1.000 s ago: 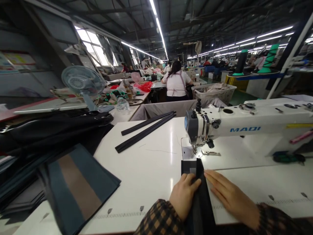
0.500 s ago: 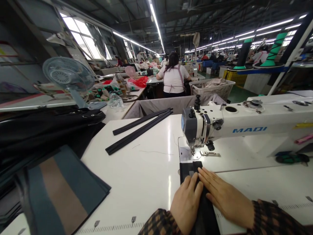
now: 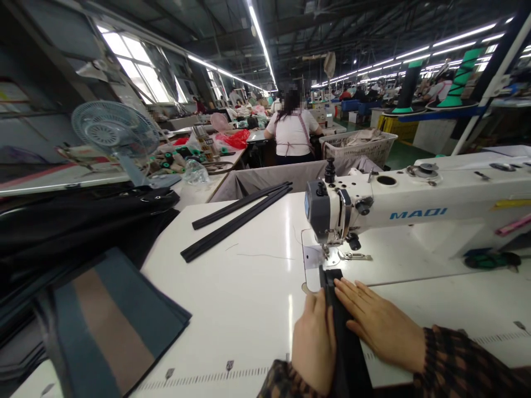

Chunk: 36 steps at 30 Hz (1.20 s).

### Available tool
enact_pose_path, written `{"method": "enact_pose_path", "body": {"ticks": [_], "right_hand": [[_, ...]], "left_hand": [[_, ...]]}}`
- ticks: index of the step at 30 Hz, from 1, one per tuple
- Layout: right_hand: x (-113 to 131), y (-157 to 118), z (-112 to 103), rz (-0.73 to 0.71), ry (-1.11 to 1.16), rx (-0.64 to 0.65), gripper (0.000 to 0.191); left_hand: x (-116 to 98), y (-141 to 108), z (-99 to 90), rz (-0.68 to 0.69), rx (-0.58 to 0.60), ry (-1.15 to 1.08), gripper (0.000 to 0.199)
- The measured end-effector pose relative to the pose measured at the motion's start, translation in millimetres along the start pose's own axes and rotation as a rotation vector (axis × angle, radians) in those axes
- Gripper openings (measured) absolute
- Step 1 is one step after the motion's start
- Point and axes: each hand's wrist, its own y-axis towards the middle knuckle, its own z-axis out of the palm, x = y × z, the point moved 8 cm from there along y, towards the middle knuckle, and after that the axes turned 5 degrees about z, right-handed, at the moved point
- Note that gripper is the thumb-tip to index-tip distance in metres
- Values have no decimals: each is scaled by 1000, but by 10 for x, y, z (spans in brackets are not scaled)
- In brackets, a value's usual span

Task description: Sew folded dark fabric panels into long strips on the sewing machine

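A folded black fabric strip (image 3: 346, 342) runs from the table's near edge up to the steel presser foot (image 3: 329, 253) of a white MAQI sewing machine (image 3: 415, 213). My left hand (image 3: 314, 344) clasps the strip's left side, fingers curled against it. My right hand (image 3: 375, 323) lies nearly flat, its fingertips pressing the strip's right edge. Both hands sit just in front of the needle. The strip's far end reaches the foot, and the needle area is partly hidden by the machine head.
Two long black strips (image 3: 236, 221) lie on the white sewing table (image 3: 232, 298). At left are a teal-and-tan panel stack (image 3: 114, 326) and black fabric (image 3: 78, 221). A fan (image 3: 110, 130), a basket (image 3: 359, 149) and a co-worker (image 3: 292, 132) stand beyond.
The strip's far end has narrowed and moved closer to the presser foot, and its grey patch no longer shows. My hands have drawn closer around it. The whole view has shifted slightly.
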Motion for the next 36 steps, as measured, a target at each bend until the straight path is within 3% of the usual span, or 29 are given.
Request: {"method": "enact_pose_path", "body": {"ticks": [4, 10, 27, 36], "right_hand": [[4, 3, -29, 5, 19, -20, 54], [-14, 10, -4, 34, 67, 16, 53], [1, 25, -4, 14, 101, 53, 59], [-170, 210, -6, 18, 111, 42, 59]], "left_hand": [[-132, 128, 212, -30, 164, 246, 54], [-154, 231, 253, 40, 260, 271, 59], [-215, 273, 241, -20, 293, 285, 55], [-170, 509, 205, -34, 292, 241, 54]]}}
